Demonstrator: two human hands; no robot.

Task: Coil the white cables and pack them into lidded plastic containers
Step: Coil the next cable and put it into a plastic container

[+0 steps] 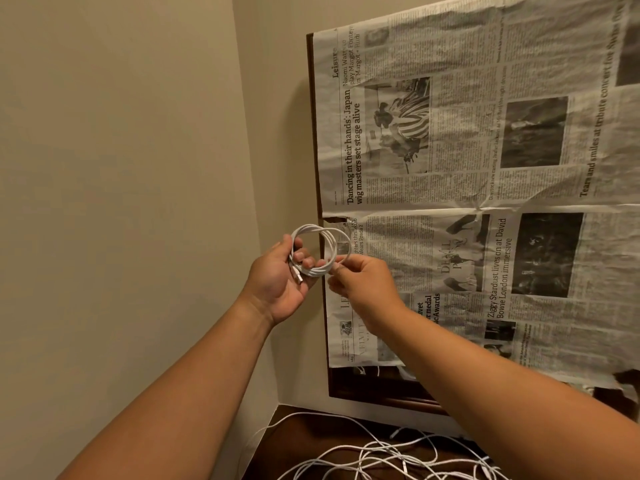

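L hand (277,278) grips coil (316,271); R hand (363,285) pinches coil's right side. I judge it light, floppy, springy, so clamp across bundled loops w/ thumb, else it unwinds.

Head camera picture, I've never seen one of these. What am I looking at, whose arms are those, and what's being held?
There is no machine here: a person wears one wide-angle camera on the head, looking forward and down, so the two bare arms are their own. The left hand holds a coiled white cable, its metal plug over the palm; the right hand pinches the coil's side. Behind them newspaper covers a dark wooden frame on a beige wall. Below, loose white cables lie tangled on a dark brown surface. No containers are in view.
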